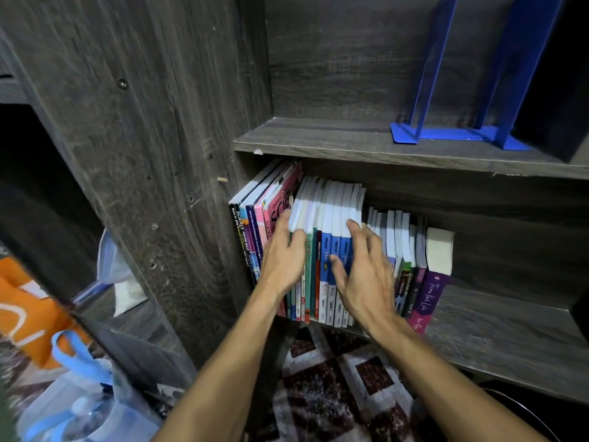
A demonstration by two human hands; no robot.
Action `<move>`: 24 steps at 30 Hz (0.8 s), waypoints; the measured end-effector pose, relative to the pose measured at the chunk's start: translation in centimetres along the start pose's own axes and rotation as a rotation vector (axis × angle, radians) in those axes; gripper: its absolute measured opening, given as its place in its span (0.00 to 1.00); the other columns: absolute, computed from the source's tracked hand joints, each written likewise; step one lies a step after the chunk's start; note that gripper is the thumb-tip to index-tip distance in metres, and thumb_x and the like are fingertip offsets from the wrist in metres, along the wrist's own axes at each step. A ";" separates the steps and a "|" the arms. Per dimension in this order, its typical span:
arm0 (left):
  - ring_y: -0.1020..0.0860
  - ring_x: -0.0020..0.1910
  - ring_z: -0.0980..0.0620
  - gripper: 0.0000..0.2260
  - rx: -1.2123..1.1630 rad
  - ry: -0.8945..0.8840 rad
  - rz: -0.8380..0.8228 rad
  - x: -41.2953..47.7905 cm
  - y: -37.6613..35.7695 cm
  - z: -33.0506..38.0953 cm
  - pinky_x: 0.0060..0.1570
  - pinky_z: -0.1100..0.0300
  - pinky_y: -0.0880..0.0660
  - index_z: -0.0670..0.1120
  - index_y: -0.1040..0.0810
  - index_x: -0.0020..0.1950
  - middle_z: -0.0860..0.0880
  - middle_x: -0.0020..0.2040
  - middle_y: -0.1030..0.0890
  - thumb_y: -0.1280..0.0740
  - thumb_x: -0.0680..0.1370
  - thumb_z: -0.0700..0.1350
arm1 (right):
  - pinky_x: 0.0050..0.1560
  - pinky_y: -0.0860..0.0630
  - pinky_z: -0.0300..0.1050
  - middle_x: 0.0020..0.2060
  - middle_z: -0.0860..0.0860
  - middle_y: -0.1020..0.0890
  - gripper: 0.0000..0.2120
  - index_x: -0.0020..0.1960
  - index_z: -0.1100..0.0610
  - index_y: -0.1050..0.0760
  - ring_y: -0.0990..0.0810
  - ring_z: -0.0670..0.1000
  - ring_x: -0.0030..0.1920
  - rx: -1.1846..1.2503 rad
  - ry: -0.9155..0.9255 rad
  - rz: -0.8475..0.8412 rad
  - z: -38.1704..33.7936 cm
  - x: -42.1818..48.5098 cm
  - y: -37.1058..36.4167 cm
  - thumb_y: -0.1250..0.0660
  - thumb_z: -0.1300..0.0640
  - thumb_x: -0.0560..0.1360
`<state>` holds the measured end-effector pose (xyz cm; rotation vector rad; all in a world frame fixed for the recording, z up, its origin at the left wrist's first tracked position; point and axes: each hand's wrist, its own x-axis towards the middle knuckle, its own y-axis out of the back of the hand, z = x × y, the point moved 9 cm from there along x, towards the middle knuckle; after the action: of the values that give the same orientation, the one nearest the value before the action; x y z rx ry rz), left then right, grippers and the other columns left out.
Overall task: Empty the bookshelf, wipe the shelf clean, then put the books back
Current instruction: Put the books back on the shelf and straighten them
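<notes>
Blue-spined books between left hand, fingers gripping, and right hand, fingers spread.

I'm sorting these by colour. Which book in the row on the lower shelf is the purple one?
The purple book at the far right end of the row, leaning left. It has pale handwritten-style lettering down its spine and is thicker than its neighbours.

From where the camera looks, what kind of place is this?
Probably a room in a home, perhaps a study corner: a dark wooden bookshelf holds school books, a patterned rug covers the floor, and an orange bag lies beside it.
</notes>
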<state>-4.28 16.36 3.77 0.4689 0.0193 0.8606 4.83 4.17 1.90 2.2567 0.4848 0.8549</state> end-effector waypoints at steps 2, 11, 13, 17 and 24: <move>0.30 0.67 0.58 0.25 0.010 0.003 0.030 0.6 0.2 -0.3 0.71 0.52 0.39 0.54 0.50 0.81 0.51 0.73 0.31 0.49 0.84 0.50 | 0.72 0.35 0.60 0.77 0.59 0.38 0.31 0.80 0.55 0.43 0.30 0.59 0.71 -0.018 0.016 -0.016 -0.5 0.2 -0.5 0.35 0.51 0.81; 0.34 0.70 0.63 0.24 0.098 -0.305 0.545 -5.6 0.7 -2.0 0.67 0.75 0.41 0.42 0.40 0.78 0.46 0.74 0.36 0.41 0.81 0.35 | 0.70 0.31 0.61 0.78 0.56 0.37 0.33 0.81 0.53 0.45 0.30 0.56 0.72 -0.030 0.078 -0.031 0.1 0.6 -0.4 0.36 0.47 0.81; 0.28 0.53 0.66 0.22 0.037 -0.137 0.582 -5.4 1.0 -4.9 0.56 0.77 0.36 0.41 0.37 0.76 0.44 0.67 0.33 0.41 0.82 0.38 | 0.72 0.33 0.61 0.78 0.57 0.37 0.33 0.81 0.54 0.45 0.31 0.57 0.73 -0.029 0.086 -0.017 -0.3 0.6 -0.7 0.36 0.47 0.81; 0.23 0.49 0.48 0.11 0.146 -0.028 0.567 -3.9 1.8 -8.6 0.48 0.64 0.34 0.41 0.28 0.64 0.44 0.54 0.26 0.38 0.82 0.40 | 0.75 0.42 0.55 0.79 0.57 0.40 0.32 0.81 0.53 0.47 0.36 0.56 0.76 -0.006 0.075 -0.013 -1.1 0.4 -1.5 0.38 0.48 0.82; 0.29 0.51 0.55 0.17 0.183 -0.121 0.543 -3.4 2.5 -9.9 0.59 0.58 0.32 0.40 0.32 0.68 0.40 0.58 0.27 0.37 0.81 0.46 | 0.76 0.59 0.51 0.81 0.60 0.52 0.38 0.82 0.53 0.63 0.51 0.58 0.80 -0.032 0.094 -0.027 -1.3 -0.2 -2.5 0.40 0.52 0.83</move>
<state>-10.29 19.14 -4.67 0.7136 -0.1479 1.3683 3.49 6.47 0.80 2.1838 0.5389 0.9513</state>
